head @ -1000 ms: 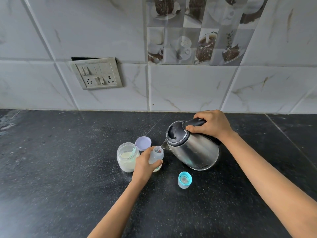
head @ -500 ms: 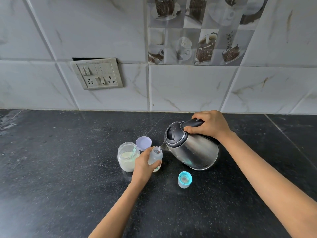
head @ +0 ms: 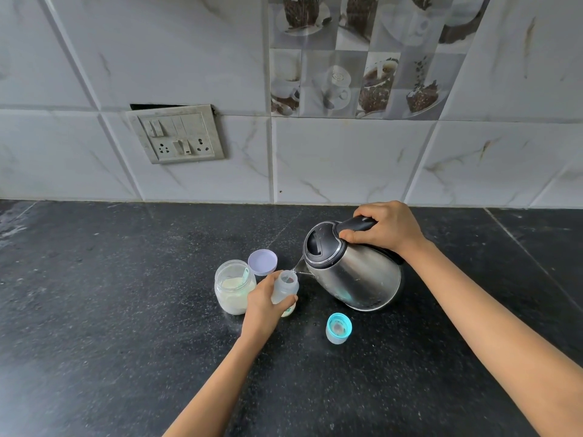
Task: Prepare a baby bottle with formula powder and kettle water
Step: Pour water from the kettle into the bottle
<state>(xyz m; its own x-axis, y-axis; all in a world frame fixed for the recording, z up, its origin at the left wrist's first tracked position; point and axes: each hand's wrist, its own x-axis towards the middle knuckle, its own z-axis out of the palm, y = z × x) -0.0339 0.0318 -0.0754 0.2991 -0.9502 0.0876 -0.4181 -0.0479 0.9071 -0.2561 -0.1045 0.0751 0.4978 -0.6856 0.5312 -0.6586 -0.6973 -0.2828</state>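
Bottle [head: 285, 288] stands on the tabletop [head: 126, 310], my left grip [head: 262, 305] wrapped round its body. Over the last second almost nothing shifts. The kettle [head: 356, 279] stays tipped, spout at the bottle's mouth, my right grip [head: 385, 228] clenched on its handle, so I judge filling continues. I can read no brand; the bottle's print is too small.

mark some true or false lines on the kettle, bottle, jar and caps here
1. The right hand grips the kettle handle. True.
2. The kettle stands upright. False: it tilts, spout at the bottle mouth.
3. The left hand holds the bottle. True.
4. The jar is lidded. False: it is open; the purple lid lies beside it.
5. The teal cap is on the bottle. False: it lies on the counter.
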